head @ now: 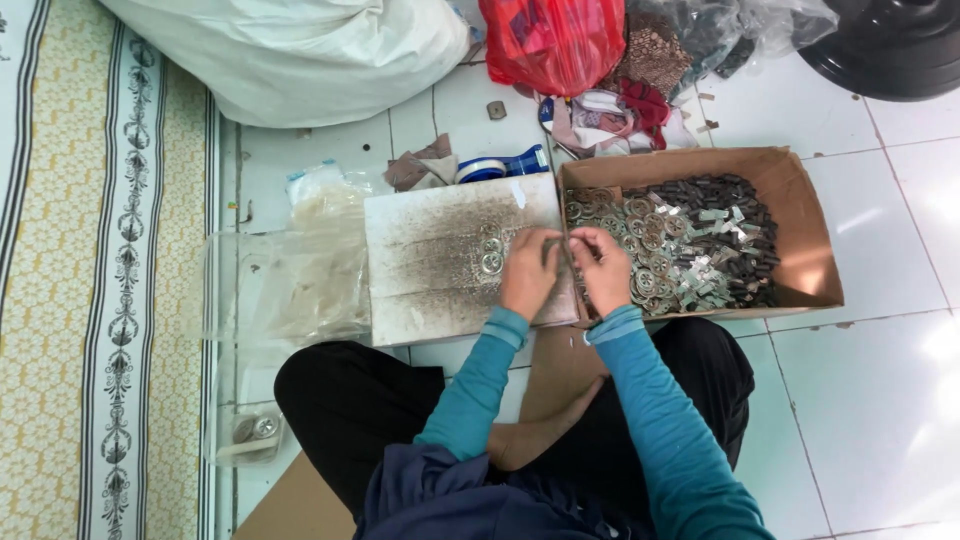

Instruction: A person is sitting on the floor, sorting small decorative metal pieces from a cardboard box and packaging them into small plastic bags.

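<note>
Small metal piece (pixel 562 252) sits pinched between your two hands at the near-left rim of the cardboard box (pixel 810 235); it is too small to tell its axis. Your left hand (pixel 528 272) and right hand (pixel 603 268) both clench on it over the speckled board (pixel 430 260).

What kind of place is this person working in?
Probably a home or small workshop floor used for piecework: the person sits on white tiles beside a patterned mat, with a cardboard box of small metal parts and stuffed bags around.
</note>
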